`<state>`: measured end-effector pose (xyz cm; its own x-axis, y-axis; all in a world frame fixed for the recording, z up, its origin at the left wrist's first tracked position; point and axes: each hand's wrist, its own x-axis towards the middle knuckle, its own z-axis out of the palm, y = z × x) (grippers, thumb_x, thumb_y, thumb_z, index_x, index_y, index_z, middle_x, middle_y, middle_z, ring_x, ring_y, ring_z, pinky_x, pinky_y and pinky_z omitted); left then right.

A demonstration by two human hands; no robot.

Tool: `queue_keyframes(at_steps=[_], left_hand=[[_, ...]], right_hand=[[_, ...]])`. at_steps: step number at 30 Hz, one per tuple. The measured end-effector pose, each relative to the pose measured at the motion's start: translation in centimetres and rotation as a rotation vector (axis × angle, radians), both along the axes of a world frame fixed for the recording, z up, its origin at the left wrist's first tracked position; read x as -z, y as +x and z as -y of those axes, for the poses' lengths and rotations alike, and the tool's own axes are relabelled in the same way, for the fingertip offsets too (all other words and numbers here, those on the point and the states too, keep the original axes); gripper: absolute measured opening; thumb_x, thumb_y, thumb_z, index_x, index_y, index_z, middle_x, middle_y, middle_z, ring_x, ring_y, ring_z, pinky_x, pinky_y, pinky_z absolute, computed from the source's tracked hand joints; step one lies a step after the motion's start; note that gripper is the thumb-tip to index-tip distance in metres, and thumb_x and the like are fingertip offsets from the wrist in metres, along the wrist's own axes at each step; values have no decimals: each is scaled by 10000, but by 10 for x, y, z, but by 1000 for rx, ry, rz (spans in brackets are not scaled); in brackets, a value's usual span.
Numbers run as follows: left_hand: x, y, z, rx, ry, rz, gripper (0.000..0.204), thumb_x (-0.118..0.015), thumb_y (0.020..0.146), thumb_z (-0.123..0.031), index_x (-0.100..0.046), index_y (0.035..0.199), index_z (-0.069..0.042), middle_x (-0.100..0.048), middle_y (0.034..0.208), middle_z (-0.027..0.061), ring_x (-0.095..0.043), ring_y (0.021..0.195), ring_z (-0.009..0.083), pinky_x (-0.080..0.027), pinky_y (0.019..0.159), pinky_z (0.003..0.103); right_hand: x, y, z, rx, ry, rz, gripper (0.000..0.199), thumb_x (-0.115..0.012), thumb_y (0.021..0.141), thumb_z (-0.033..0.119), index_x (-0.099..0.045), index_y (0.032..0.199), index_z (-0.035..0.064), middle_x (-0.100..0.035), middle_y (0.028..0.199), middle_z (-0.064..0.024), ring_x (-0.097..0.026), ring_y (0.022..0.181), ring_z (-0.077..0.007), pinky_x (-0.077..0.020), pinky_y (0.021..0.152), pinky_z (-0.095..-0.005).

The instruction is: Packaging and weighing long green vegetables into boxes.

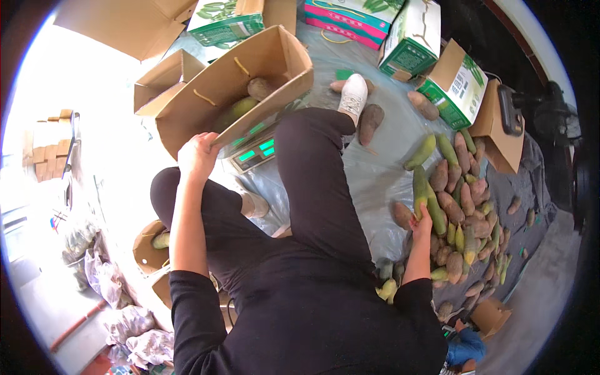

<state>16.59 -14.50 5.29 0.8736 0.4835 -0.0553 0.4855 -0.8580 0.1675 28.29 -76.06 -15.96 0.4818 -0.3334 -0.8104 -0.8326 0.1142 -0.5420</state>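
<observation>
My left hand (199, 156) is closed on the near rim of an open cardboard box (181, 119), which stands on a digital scale (253, 156) with a lit green display. Inside the box lie a green radish (242, 107) and a brown tuber (259, 89). Off to the right, my right hand (422, 224) grips the lower end of a long green radish (420, 187), at the left edge of a pile of brown tubers (451, 206) and green radishes. A brown tuber (402, 214) lies just left of that hand.
Printed green-and-white cartons (409, 37) stand along the far side, with an open carton (500, 131) to the right. Loose tubers (370, 124) lie by my white shoe (354, 94) on plastic sheeting. Filled plastic bags (134, 325) sit at lower left. Another person (464, 347) shows at lower right.
</observation>
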Motion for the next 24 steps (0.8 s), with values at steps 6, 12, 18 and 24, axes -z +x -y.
queue_keyframes(at_steps=[6, 12, 18, 24], left_hand=[[-2, -3, -5, 65, -8, 30, 152, -636, 774, -191, -656, 904, -115, -636, 848, 46, -604, 899, 252, -487, 759, 395], [-4, -7, -13, 122, -1, -7, 148, -625, 780, -194, -659, 899, -114, -631, 828, 43, -598, 898, 238, -479, 766, 386], [-7, -7, -12, 128, -5, 27, 142, -625, 784, -194, -665, 897, -117, -634, 832, 50, -603, 892, 245, -476, 771, 390], [-6, -3, -11, 55, -49, 18, 144, -653, 768, -178, -668, 899, -117, -646, 865, 71, -612, 877, 279, -491, 745, 396]], right_hand=[[-114, 50, -102, -350, 61, 419, 388, -635, 839, 350, -589, 1086, 54, -585, 892, -13, -553, 792, -134, -435, 683, -268], [-214, 114, -205, -775, 213, 716, 339, -619, 840, 218, -605, 1089, -11, -604, 943, -22, -532, 869, -111, -398, 792, -258], [-276, 139, -330, -1175, 355, 826, 336, -622, 843, 228, -621, 1084, -6, -622, 1000, -31, -539, 922, -102, -401, 825, -255], [-261, 128, -412, -1479, 278, 882, 387, -619, 875, 304, -614, 1136, 19, -634, 1053, -53, -562, 960, -117, -424, 864, -263]])
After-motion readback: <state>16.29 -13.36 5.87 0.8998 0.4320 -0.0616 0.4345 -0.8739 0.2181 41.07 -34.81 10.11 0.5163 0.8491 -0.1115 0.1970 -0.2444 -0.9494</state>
